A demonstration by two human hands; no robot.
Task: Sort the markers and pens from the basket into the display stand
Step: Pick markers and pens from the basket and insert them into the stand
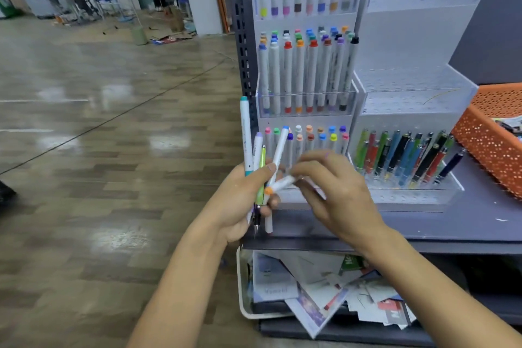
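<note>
My left hand [243, 200] grips a bundle of several markers and pens [255, 155], among them a teal-capped white marker, a lilac one, a blue-capped one and a green pen. My right hand [336, 186] pinches an orange-tipped white marker [278, 185] that lies crosswise against the bundle. Both hands hover in front of the clear display stand [409, 99]. Its left tiers hold rows of white markers [308, 76] with coloured caps; the lower right tier holds several coloured pens [406, 159]. The orange basket [485, 138] sits at the right edge.
The stand rests on a grey shelf [452, 223] beside a dark perforated upright [243, 37]. Below the shelf a white bin [310, 291] holds loose papers and cards. Wooden floor spreads to the left, with people and desks far back.
</note>
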